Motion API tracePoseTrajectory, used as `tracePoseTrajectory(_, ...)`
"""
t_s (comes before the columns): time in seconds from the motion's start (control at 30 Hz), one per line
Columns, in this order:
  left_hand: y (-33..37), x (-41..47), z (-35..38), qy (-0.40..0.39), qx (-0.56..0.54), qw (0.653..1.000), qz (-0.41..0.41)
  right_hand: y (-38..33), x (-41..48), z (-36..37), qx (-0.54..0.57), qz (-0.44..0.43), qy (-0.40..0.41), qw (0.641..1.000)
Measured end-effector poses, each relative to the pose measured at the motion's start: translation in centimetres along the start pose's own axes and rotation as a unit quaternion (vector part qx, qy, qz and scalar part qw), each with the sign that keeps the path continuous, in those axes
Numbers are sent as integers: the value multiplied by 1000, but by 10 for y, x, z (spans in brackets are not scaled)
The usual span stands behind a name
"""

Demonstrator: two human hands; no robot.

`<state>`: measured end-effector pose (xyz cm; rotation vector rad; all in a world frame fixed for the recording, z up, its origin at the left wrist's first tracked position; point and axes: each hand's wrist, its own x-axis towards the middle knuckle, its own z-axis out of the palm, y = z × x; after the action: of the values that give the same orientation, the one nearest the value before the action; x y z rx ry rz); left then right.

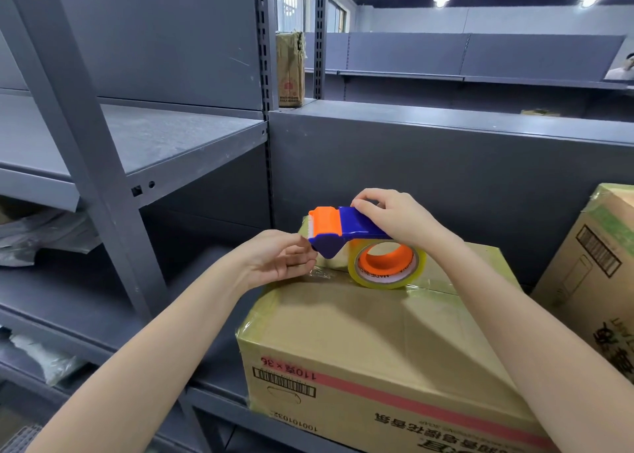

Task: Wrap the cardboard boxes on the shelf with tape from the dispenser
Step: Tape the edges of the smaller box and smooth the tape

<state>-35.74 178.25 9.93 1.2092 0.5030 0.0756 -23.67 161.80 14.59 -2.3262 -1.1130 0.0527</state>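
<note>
The cardboard box (377,332) is sitting on the shelf (212,367), with the tape dispenser (356,233) hanging over its far top. A second box (597,281) is standing just right of it; another shelf (154,140) is lying higher, to the left.

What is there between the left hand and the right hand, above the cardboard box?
In the head view, only the tape dispenser: the right hand grips its blue handle, and its orange blade end reaches to the fingers of the left hand.
</note>
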Motion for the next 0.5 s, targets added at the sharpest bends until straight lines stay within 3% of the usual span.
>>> tracePoseTrajectory(0.27, 6, 0, -9, 2, 32, 999, -16, -2, -10, -11, 3, -72, -77, 994)
tracePoseTrajectory(0.37, 7, 1, -14, 15, 60, 998, 2, -1, -14, -9, -96, -134, -79, 983)
tracePoseTrajectory(0.5, 5, 0, -13, 2, 100, 995, 24, -1, -15, -11, -157, -148, -58, 975)
